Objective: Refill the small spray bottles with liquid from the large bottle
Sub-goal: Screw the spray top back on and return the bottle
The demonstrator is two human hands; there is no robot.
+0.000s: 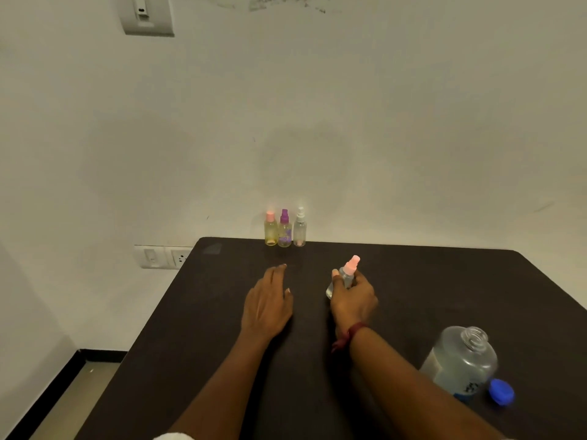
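- Head view, surface: a dark matt table [444,281] with rounded far corners, its far edge set against the wall.
- Room: a plain pale wall [349,122], scuffed near the top; a switch plate [146,14] high on the far left; a socket panel [163,257] low on the wall just left of the table's far left corner.
- Floor: a pale floor [76,395] at the near left, edged by a black skirting strip [101,355].
- Far edge of the table, standing upright in a close row by the wall: a yellowish bottle with a pink cap [270,230], a purple-topped bottle [284,230], and a clear white-topped bottle [300,228].
- Right hand [354,300]: fingers and thumb curled round a small pink-topped spray bottle [349,269], which tilts to the right above mid-table; a red thread band [352,333] on the wrist.
- Left hand [266,306]: palm down, fingers straight, holding nothing, just left of the right hand; whether it touches the table cannot be told.
- Large bottle [460,360]: clear, uncapped, partly filled with clear liquid, at the near right of the table beside the right forearm.
- Blue cap [501,392]: lying on the table just right of the large bottle's base.
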